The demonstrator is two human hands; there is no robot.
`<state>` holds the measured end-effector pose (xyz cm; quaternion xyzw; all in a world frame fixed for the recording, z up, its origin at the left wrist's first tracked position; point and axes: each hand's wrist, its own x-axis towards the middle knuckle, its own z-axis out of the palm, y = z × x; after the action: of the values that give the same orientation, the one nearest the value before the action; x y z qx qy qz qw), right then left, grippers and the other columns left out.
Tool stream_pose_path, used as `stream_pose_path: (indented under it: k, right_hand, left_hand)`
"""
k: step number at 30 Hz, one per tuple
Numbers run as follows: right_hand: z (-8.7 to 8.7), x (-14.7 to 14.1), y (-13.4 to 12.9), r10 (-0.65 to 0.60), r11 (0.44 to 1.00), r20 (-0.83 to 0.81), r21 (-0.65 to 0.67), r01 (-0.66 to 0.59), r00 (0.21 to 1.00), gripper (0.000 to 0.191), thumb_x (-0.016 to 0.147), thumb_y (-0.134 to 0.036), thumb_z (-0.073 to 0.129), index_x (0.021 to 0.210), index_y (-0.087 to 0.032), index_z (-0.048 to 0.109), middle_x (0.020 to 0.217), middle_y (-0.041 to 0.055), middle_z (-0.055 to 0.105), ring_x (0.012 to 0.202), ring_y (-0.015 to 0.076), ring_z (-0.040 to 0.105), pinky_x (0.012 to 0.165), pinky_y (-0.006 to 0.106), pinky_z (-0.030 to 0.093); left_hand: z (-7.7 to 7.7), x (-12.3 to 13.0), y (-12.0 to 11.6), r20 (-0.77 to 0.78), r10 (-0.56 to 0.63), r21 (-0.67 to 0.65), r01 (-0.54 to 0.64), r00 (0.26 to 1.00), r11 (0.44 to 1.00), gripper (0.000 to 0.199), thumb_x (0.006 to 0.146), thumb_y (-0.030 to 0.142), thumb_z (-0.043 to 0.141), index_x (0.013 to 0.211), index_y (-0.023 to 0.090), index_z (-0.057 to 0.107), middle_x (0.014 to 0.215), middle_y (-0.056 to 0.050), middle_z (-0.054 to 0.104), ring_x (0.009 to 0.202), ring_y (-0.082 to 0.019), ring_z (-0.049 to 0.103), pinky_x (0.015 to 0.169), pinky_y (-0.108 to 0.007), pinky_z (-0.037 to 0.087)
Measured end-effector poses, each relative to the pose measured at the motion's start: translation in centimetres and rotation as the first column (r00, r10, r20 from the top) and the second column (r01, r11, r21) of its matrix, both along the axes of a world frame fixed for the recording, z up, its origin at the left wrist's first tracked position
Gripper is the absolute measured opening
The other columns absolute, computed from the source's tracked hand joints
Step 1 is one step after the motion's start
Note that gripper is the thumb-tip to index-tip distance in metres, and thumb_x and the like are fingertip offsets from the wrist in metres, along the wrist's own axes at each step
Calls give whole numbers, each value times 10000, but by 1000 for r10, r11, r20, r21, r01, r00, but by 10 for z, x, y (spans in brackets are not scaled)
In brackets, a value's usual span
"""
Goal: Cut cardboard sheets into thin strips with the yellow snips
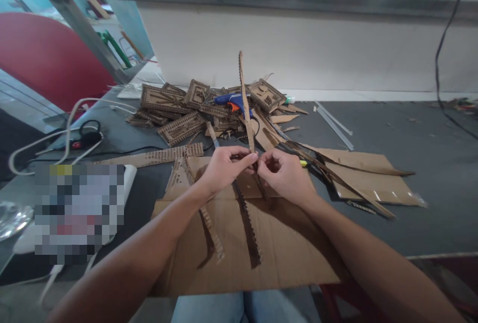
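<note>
A narrow cardboard strip (246, 109) stands nearly upright in front of me, its corrugated edge showing near the top. My left hand (232, 164) pinches it between thumb and fingers low down. Close by, my right hand (281, 169) has its thumb and fingertips pressed together at the strip's lower part. Below both hands lies a large flat cardboard sheet (291, 258). Two more cardboard strips rest on the sheet: one with a toothed edge (248, 218) in the middle, and a paler one (212, 233) to its left.
Behind my hands is a heap of corrugated cardboard pieces (182, 129) with a blue glue gun (233, 100) on it. More cardboard strips and a flat packed sheet (377, 183) lie right. White glue sticks (334, 126) lie further back. A white cable (70, 129) and a blurred device stand left.
</note>
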<state>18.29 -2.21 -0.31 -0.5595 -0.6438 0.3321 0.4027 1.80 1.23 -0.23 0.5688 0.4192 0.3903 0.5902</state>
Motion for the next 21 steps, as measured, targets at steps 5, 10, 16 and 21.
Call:
stream_pose_path:
  k: [5, 10, 16, 21]
  right_hand:
    - [2, 0, 2, 14, 998, -57, -52, -17, 998, 110, 774, -275, 607, 719, -181, 589, 597, -8, 591, 497, 116, 550, 470, 229, 416]
    - [-3, 3, 5, 70, 993, -196, -79, -87, 978, 107, 791, -252, 613, 727, -186, 559, 565, -34, 576, 444, 89, 539, 441, 201, 407]
    - [-6, 6, 5, 124, 986, -260, -75, -148, 958, 115, 852, -278, 614, 791, -183, 586, 518, -40, 582, 412, 88, 529, 416, 197, 414]
    - [-6, 4, 5, 105, 991, -269, -49, -122, 957, 143, 834, -292, 657, 779, -178, 592, 533, -39, 586, 408, 84, 534, 408, 195, 420]
  left_hand:
    - [1, 0, 0, 19, 4, -14, -4, 1000, 1000, 289, 711, 371, 820, 819, 115, 742, 696, -2, 700, 606, -101, 646, 661, -216, 583]
    - [4, -1, 1, 65, -51, -6, 52, 997, 999, 314, 737, 400, 795, 835, 108, 734, 708, -9, 697, 618, -102, 650, 666, -224, 594]
    - [6, -4, 2, 61, -65, 8, 65, 996, 998, 318, 760, 408, 776, 851, 107, 730, 697, -9, 685, 618, -104, 648, 662, -231, 598]
    - [5, -3, 2, 65, -56, 14, 55, 996, 998, 317, 754, 403, 784, 844, 103, 730, 708, -15, 692, 621, -102, 648, 668, -230, 596]
